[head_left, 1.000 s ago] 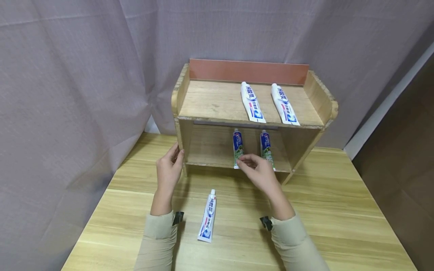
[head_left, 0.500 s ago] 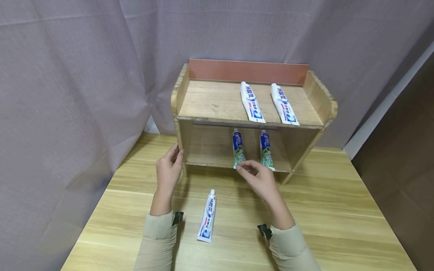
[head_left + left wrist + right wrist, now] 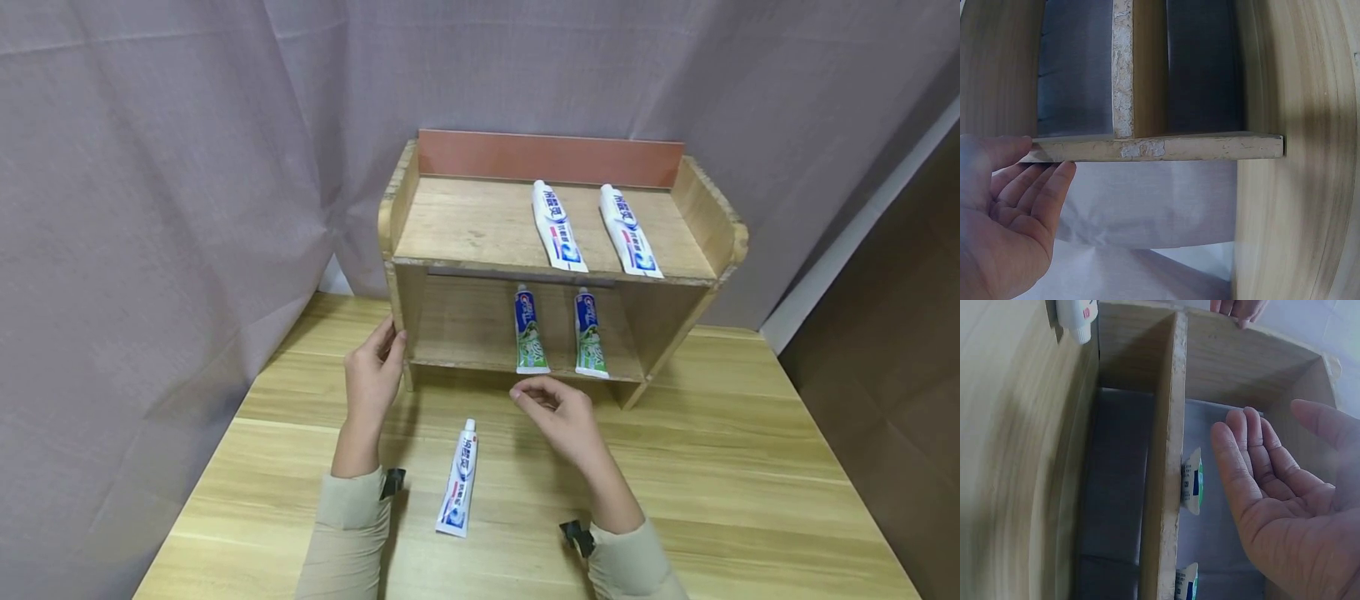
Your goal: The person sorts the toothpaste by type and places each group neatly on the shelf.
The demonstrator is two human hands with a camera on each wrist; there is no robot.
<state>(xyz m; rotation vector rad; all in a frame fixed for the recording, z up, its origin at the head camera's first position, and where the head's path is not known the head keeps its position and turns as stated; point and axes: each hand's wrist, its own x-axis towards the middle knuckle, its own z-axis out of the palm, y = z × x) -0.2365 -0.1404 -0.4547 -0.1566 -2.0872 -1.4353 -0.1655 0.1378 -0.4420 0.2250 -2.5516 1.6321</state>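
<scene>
My left hand (image 3: pixel 374 363) pinches the left side panel of a small wooden shelf (image 3: pixel 467 229); in the left wrist view the thumb lies on one face of the panel (image 3: pixel 1204 148) and the fingers on the other. Just in front of the lower board, my right hand (image 3: pixel 562 415) holds nothing, its fingers loosely bent. Two blue-and-green toothpaste tubes, a left one (image 3: pixel 530 333) and a right one (image 3: pixel 589 333), lie side by side on that board, caps to the back. In the right wrist view the hand is apart from the nearer tube end (image 3: pixel 1193 481).
On the upper board lie two white toothpaste tubes, one near the middle (image 3: pixel 558 229) and one further right (image 3: pixel 630 233). Another white toothpaste tube (image 3: pixel 459 479) lies on the wooden table (image 3: pixel 735 467) between the forearms. A grey curtain (image 3: pixel 187 167) hangs behind the shelf.
My right hand has drawn back from the lower board toward me, leaving both blue-and-green tubes in full view. The left hand has stayed on the side panel.
</scene>
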